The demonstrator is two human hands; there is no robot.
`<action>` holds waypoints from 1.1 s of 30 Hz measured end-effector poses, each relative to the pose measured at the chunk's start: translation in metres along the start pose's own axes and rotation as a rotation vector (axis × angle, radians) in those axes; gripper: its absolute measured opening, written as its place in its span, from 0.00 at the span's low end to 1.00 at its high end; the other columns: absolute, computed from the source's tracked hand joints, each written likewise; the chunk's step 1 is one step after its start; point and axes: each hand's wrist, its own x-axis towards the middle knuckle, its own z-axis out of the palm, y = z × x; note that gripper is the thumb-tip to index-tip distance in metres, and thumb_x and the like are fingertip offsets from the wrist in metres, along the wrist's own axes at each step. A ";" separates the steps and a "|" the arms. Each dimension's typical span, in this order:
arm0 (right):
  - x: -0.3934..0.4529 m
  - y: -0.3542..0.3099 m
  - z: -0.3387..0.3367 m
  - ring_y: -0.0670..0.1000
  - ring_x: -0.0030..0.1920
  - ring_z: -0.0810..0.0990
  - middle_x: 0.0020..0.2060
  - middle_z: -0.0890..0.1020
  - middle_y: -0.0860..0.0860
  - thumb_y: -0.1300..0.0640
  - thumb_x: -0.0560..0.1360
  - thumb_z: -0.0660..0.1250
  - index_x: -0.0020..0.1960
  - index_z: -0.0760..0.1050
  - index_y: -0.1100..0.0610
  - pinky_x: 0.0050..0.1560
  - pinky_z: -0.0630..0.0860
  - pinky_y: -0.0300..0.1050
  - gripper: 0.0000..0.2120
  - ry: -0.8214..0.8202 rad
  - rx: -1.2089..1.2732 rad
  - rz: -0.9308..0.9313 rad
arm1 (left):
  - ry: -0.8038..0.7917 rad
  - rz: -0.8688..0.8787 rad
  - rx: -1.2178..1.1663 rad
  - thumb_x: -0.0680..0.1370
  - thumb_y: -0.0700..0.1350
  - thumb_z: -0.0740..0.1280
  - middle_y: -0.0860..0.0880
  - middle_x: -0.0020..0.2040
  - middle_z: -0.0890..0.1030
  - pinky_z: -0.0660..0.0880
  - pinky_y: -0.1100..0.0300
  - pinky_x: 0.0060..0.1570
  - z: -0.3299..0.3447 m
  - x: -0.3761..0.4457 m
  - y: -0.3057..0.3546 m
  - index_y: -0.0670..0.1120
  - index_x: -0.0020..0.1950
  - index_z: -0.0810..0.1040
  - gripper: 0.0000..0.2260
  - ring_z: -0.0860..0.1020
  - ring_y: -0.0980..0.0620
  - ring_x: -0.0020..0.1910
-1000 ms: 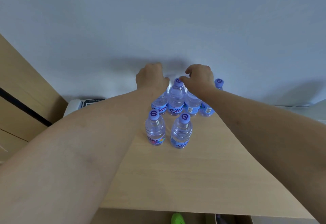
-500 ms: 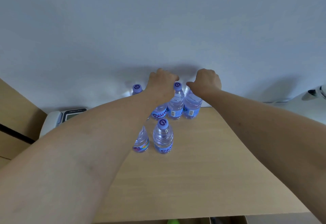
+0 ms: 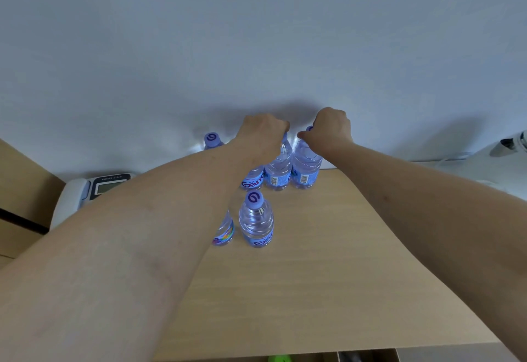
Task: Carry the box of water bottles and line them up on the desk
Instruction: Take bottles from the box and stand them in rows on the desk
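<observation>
Person, head view. Two bare forearms, no sleeves showing up to the frame edges. No watch, bracelet or glove on either wrist. Left hand [image 3: 263,133]: no rings on what shows of it. Right hand [image 3: 330,129]: likewise unadorned. Right forearm carries one small dark mark on its upper side, partway between wrist and elbow.

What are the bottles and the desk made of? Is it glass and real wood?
The front bottle looks like thin clear plastic, not glass: it has ridged see-through walls, a purple cap and a printed label. The desk has a pale, matte wood-grain top; whether solid wood or a printed laminate cannot be told.
</observation>
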 end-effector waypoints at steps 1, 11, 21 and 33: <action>0.001 0.000 0.000 0.48 0.27 0.65 0.27 0.68 0.51 0.54 0.70 0.74 0.29 0.63 0.56 0.25 0.57 0.41 0.21 -0.001 -0.002 -0.005 | 0.004 0.006 0.011 0.74 0.38 0.63 0.47 0.47 0.80 0.68 0.55 0.41 0.000 0.002 0.000 0.49 0.50 0.76 0.08 0.77 0.42 0.46; 0.004 0.002 0.002 0.48 0.27 0.65 0.26 0.68 0.50 0.54 0.68 0.74 0.28 0.63 0.56 0.25 0.57 0.40 0.21 0.001 0.007 -0.031 | 0.016 -0.098 0.095 0.78 0.54 0.65 0.43 0.47 0.81 0.68 0.56 0.39 0.002 0.013 0.004 0.47 0.45 0.77 0.12 0.75 0.42 0.40; 0.004 0.004 -0.002 0.52 0.28 0.63 0.26 0.64 0.52 0.61 0.69 0.69 0.27 0.60 0.58 0.26 0.55 0.42 0.20 -0.037 -0.055 -0.113 | -0.046 -0.047 -0.009 0.77 0.46 0.65 0.42 0.53 0.81 0.77 0.50 0.52 0.007 0.017 0.005 0.43 0.57 0.79 0.12 0.78 0.39 0.51; -0.001 0.020 -0.012 0.53 0.30 0.68 0.27 0.68 0.50 0.50 0.70 0.72 0.29 0.63 0.55 0.26 0.58 0.42 0.20 0.007 -0.026 -0.067 | -0.020 -0.098 0.011 0.74 0.48 0.64 0.44 0.50 0.80 0.71 0.56 0.40 0.004 0.017 0.010 0.46 0.52 0.78 0.10 0.77 0.40 0.47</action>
